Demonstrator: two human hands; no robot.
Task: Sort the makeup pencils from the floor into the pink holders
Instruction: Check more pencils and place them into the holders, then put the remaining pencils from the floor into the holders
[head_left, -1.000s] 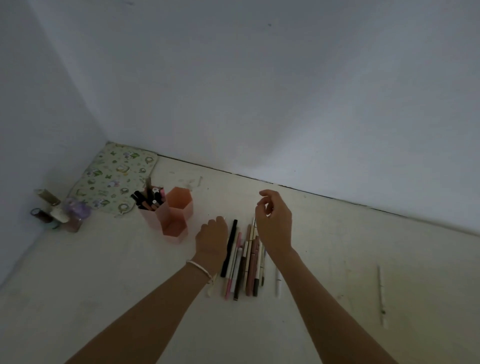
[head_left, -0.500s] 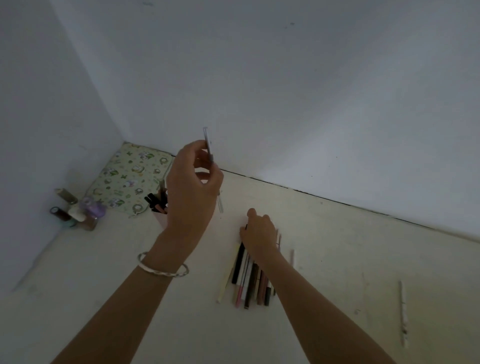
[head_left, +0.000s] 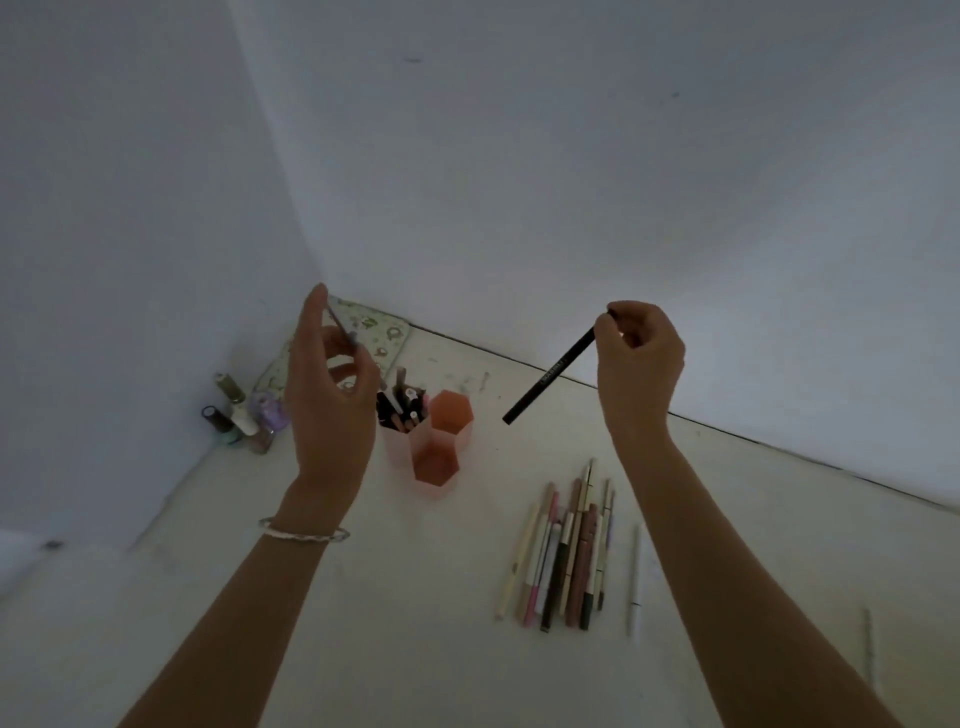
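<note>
A person's right hand (head_left: 640, 358), raised above the floor (head_left: 363, 623), pinched the upper end of a black pencil (head_left: 550, 375) between thumb and curled fingers. The pencil hung on a slant, its long axis running from the fingertips down and to the left, and its free lower end pointed toward the pink holders (head_left: 441, 441), well above them and to their right.

The left hand (head_left: 327, 400), with a bracelet (head_left: 304, 532) at the wrist, was lifted near and above the holders. It held a thin pale pencil (head_left: 341, 331) loosely between thumb and half-curled fingers. That pencil also slanted, its top end by the forefinger and its length running down and to the right; its lower tip was lost against the hand.

The three six-sided holders stood touching one another on the floor between the two arms. The rear left one was full of pencils standing upright, while the other two showed only their bare pink insides.

A row of pencils (head_left: 566, 551) lay side by side on the floor, just left of the right forearm, their long axes running away from the person and leaning slightly right at the far ends. A single white pencil (head_left: 634, 577) lay just beside the row.

A patterned pouch (head_left: 376, 332) and several small bottles (head_left: 239, 415) sat in the corner by the wall (head_left: 519, 182).
</note>
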